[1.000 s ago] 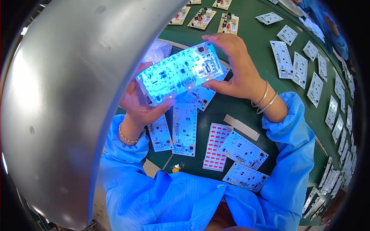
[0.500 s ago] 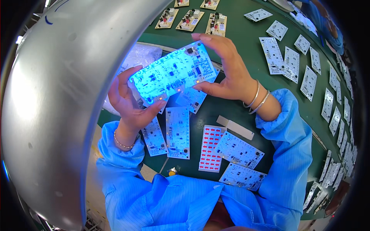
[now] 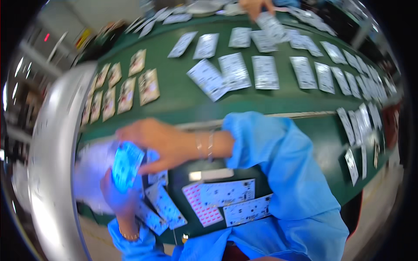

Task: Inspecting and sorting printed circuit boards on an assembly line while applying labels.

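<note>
Lit bright blue, a circuit board [image 3: 127,165] is held up at the left, beside a big curved metal lamp hood [image 3: 54,165]. My right hand [image 3: 165,145] reaches across from the right and grips the board's upper and right edges between fingers and thumb. My left hand [image 3: 116,193], smeared by motion, is closed at its lower left edge. Below the hands, more circuit boards [image 3: 167,206] lie overlapping on the table. A white sheet of red arrow stickers [image 3: 202,209] lies partly under another circuit board [image 3: 228,192].
Crumpled clear plastic [image 3: 89,178] lies behind the hands. A pale strip [image 3: 211,175] rests above the sticker sheet. Across the green conveyor belt [image 3: 174,87] are several white boards [image 3: 265,71] and tan component boards [image 3: 149,87]. Another person's hand [image 3: 257,8] holds a board at the far side.
The view has swung to the right and up, showing more of the belt and the other person's hand. Both hands still hold the lit board, now turned more upright.
</note>
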Demonstrator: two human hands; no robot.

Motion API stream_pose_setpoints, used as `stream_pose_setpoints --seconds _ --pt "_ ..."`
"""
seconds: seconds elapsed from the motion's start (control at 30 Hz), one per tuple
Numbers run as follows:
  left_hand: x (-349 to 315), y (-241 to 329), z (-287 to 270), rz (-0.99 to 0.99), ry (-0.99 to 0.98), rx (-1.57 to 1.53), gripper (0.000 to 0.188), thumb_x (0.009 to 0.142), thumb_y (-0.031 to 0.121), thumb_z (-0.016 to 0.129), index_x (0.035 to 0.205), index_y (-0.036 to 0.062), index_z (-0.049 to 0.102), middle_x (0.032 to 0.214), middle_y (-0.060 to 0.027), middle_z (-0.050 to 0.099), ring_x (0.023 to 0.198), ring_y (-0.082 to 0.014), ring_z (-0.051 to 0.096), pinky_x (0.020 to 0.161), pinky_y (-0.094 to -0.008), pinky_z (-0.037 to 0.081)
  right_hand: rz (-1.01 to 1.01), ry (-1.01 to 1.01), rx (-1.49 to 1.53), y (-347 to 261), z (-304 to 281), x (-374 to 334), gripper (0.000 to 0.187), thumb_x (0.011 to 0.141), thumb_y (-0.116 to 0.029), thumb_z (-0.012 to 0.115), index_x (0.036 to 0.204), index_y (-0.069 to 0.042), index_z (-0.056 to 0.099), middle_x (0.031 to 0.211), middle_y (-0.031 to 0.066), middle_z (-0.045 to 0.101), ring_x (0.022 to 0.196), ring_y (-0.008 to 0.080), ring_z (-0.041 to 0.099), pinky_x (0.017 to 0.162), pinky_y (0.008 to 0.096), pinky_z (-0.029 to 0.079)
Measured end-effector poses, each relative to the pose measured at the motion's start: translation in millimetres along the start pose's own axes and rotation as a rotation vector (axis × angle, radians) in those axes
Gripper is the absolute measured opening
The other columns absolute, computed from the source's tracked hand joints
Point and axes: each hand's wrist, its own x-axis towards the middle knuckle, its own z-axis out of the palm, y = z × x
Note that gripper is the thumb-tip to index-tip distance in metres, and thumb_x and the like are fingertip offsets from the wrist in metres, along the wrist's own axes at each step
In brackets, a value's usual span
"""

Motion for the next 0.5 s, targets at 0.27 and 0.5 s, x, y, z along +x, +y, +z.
stream_pose_setpoints --seconds 0.27,0.5 --pt "5.3 8.9 8.1 0.025 0.132 -0.108 0.072 0.072 0.058 0.044 0.105 -0.0057 0.041 0.095 -0.0147 0.044 0.09 -0.0265 0.043 0.081 -0.0371 0.033 0.095 0.128 -0.177 -65.3 -48.2 -32.0 0.045 0.066 -0.024 0.059 0.1 0.001 0.044 0.099 0.0161 0.047 0.093 0.0321 0.044 0.079 0.0377 0.036" --pt "4.6 20.2 9.2 -0.016 0.176 -0.118 0.071 0.074 0.057 0.042 0.106 -0.0061 0.04 0.099 -0.0153 0.043 0.093 -0.0265 0.042 0.083 -0.0374 0.033 0.729 0.232 -1.237 -143.0 -200.6 -153.3 0.05 0.058 -0.029 0.068 0.095 -0.002 0.047 0.098 0.0146 0.049 0.086 0.0298 0.047 0.075 0.0382 0.038"
